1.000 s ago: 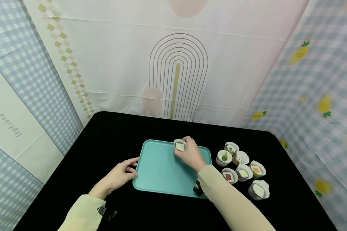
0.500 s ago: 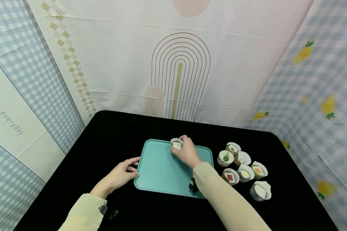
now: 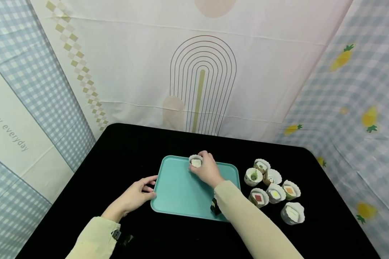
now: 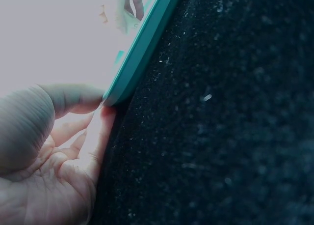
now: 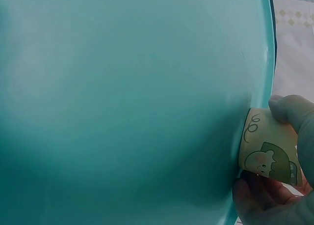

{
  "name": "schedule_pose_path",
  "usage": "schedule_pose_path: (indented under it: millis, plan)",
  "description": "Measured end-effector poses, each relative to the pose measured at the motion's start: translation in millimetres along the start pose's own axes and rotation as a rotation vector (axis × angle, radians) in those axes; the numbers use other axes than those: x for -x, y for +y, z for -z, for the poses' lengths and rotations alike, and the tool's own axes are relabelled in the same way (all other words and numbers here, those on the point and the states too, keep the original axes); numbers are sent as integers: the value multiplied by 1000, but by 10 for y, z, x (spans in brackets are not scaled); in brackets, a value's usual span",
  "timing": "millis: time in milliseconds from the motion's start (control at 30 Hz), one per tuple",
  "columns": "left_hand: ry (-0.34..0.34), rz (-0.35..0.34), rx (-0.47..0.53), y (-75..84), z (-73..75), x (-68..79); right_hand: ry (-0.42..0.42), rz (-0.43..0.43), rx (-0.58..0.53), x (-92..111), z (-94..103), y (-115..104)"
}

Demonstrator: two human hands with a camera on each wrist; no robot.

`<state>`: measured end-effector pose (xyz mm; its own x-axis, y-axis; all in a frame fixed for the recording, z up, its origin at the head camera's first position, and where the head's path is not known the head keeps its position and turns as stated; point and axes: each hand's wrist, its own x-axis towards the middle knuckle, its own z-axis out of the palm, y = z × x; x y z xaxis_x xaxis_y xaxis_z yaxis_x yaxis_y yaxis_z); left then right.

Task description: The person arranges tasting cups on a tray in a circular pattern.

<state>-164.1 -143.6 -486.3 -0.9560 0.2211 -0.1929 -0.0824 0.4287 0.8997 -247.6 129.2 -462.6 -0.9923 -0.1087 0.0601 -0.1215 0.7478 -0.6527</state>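
A turquoise tray lies on the black table. My right hand pinches a small paper baking cup near the tray's far edge; something pale sits inside the cup. In the right wrist view the cup shows a cartoon child's face, and its base is at the tray's surface beside the rim. At the tray's left side is my left hand. The left wrist view shows this hand pinching the tray's rim between thumb and finger.
Several similar paper cups stand right of the tray, holding bits of different colours, among them a cup with a red square and a pale-filled one nearest the front right. Patterned cloths hang behind and beside the table.
My right hand has moved slightly left along the tray's far edge with the cup in its grip. My left hand stays at the tray's left side.
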Motion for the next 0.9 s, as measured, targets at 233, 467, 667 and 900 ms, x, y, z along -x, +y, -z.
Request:
schedule_pose_path:
  millis: [233, 467, 667, 900]
  plan:
    - [-4, -18, 7, 20, 6, 9, -12, -23, -24, -4, 20, -11]
    - [-9, -6, 4, -7, 5, -1, -18, -43, -102, -6, 114, 11]
    - [-6, -13, -4, -11, 6, -10, -17, -54, -166, 73, 304, 50]
    - [-14, -13, 5, -29, 10, -21, -36, -44, -155, 204, 601, 106]
